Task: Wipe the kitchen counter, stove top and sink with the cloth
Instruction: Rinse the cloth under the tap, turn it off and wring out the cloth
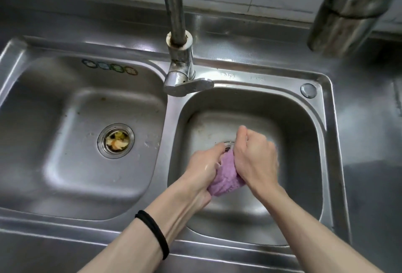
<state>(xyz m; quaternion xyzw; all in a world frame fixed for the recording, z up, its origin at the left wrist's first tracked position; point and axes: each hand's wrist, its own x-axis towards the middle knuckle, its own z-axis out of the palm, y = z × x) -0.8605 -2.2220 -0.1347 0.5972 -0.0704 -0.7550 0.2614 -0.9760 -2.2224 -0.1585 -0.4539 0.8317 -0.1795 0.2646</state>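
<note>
Head view shows me the left basin [65, 120] at 9 o'clock, its steel looking dull, with yellowish food scraps sitting in the strainer [115, 141]. I judge that side not yet finished. A black hair band [152, 233] circles the left wrist at about 7 o'clock. The faucet [180, 66] stands at 12 o'clock on the divider between the basins, and I see no water running from it. Just right of centre, over the right basin [304, 142], the left hand [202, 168] has its fingers curled around the near end of the purple cloth [226, 177], while the right hand [254, 157] grips the far end in a fist, the cloth bunched tight between them above the drain. It reads to me as wringing, not wiping. At 3 o'clock lies the steel counter [369, 142]; whether it has been wiped I cannot tell. The stove top is out of view, so most of the job may be left.
</note>
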